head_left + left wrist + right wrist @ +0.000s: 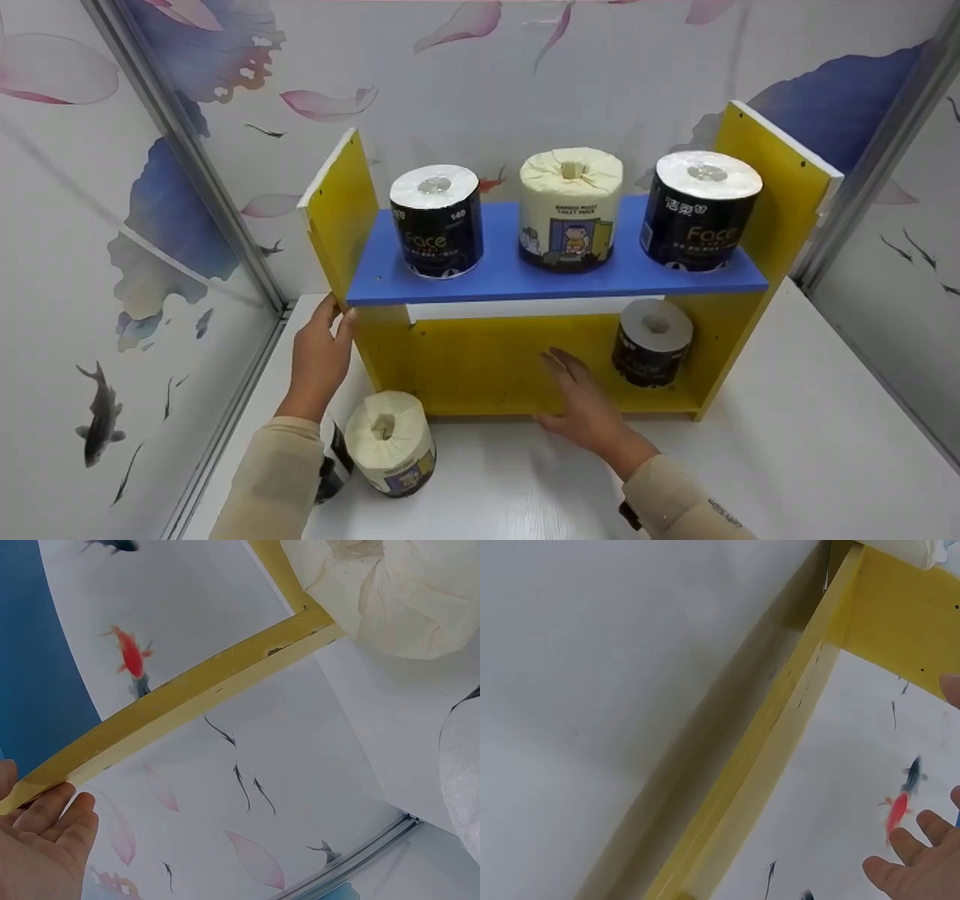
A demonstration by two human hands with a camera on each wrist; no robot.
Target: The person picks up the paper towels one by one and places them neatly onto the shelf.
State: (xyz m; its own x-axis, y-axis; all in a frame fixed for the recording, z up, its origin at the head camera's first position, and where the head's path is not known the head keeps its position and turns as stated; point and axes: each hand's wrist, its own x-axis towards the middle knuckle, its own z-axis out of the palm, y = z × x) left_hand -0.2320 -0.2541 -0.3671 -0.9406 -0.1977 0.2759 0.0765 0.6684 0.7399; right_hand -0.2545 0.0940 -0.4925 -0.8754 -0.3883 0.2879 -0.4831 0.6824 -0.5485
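sleeves (667, 491), left grip (319, 364) on shelf edge (180, 697); right grip (589, 405) mid-air

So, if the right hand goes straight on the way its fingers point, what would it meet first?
The right hand seems free to pass under the blue board, left of the roll below it, probably meeting the wall behind; depth is unclear, so the board itself might come first.

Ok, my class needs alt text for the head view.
A person's left hand holds the side of a yellow shelf unit; their right hand hovers open before its lower level. Three paper rolls stand on its blue board, one below, two beside the left forearm.
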